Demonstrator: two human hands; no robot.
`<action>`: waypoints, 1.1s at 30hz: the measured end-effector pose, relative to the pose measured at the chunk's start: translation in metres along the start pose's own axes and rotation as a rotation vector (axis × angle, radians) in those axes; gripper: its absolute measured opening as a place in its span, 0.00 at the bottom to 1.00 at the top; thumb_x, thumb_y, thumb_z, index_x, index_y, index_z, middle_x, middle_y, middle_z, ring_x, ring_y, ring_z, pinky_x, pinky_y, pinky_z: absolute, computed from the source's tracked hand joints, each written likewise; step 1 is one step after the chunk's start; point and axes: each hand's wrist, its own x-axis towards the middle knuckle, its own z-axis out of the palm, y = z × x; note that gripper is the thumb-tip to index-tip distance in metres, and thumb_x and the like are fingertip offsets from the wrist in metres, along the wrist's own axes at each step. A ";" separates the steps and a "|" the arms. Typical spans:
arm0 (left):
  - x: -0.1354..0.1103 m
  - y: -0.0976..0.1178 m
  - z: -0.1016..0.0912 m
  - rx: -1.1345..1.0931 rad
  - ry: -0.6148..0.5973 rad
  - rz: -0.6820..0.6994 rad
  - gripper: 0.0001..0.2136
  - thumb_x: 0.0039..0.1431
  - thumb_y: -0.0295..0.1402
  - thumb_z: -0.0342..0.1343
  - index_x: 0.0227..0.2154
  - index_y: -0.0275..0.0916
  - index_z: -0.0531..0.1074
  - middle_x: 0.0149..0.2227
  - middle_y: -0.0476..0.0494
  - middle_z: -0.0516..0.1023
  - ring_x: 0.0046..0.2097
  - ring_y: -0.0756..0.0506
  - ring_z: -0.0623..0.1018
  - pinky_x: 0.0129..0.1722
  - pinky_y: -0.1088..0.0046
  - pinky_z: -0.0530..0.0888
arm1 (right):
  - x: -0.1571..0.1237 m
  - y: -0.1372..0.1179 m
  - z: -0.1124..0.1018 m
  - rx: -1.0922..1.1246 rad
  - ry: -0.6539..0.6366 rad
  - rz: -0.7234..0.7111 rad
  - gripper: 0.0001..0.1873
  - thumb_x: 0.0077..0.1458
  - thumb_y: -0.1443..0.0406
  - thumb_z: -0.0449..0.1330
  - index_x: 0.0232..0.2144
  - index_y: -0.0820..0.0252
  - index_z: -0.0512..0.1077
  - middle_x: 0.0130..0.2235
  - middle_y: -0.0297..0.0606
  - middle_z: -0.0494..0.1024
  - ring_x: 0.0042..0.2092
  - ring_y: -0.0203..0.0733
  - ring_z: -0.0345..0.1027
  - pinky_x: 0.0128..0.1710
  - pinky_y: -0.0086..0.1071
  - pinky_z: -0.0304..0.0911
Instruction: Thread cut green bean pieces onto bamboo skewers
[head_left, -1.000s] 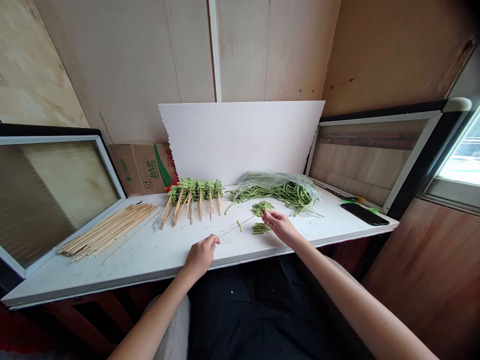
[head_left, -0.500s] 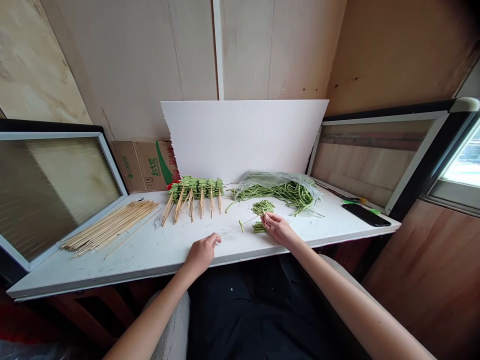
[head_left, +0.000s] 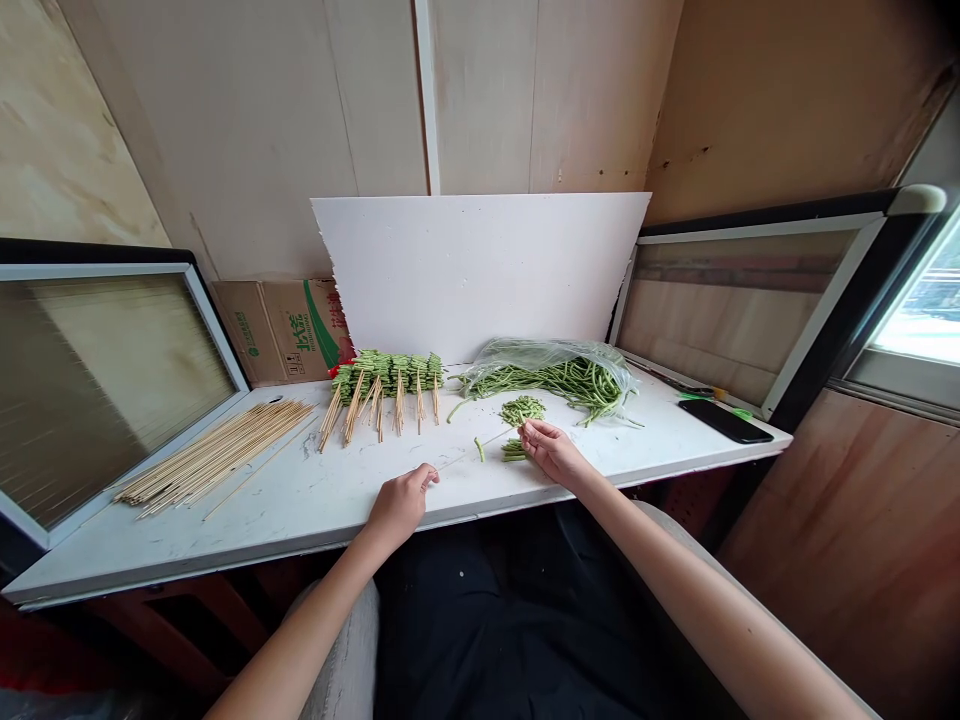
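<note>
My left hand (head_left: 403, 502) is closed in a pinch on one end of a thin bamboo skewer (head_left: 484, 442), low over the table's front edge. The skewer slants up to the right, and its other end meets the pinched fingers of my right hand (head_left: 551, 450). Whether a piece of bean is also between those fingers is hidden. Just behind my right hand lies a heap of short-cut green beans (head_left: 523, 408). A small bundle of cut beans (head_left: 514, 450) sits beside its fingers, and one loose bean piece (head_left: 479, 449) rests to the left.
Finished skewers of beans (head_left: 390, 372) are stacked at the back left, sticks pointing forward. Loose bamboo skewers (head_left: 214, 460) spread across the table's left side. Long beans fill a clear plastic bag (head_left: 551, 352) at the back. A phone (head_left: 725, 421) lies right; a cardboard box (head_left: 277, 330) stands behind.
The whole view has shifted slightly, so everything sits a little further left. Both hands keep nearly the same pose on the skewer.
</note>
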 end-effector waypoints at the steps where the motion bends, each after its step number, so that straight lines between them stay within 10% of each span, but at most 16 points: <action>1: 0.000 0.000 0.000 0.000 0.001 -0.002 0.13 0.72 0.28 0.44 0.43 0.44 0.75 0.44 0.46 0.86 0.42 0.43 0.85 0.37 0.71 0.73 | 0.000 0.000 0.000 0.020 -0.004 0.003 0.23 0.43 0.49 0.79 0.39 0.51 0.82 0.39 0.36 0.82 0.44 0.44 0.76 0.50 0.37 0.73; 33: 0.002 -0.005 0.001 -0.182 0.064 0.023 0.13 0.68 0.25 0.48 0.37 0.43 0.78 0.36 0.47 0.84 0.36 0.44 0.82 0.36 0.72 0.71 | -0.004 -0.001 0.007 0.096 0.061 -0.001 0.19 0.35 0.56 0.83 0.31 0.55 0.84 0.32 0.36 0.82 0.36 0.40 0.75 0.41 0.34 0.70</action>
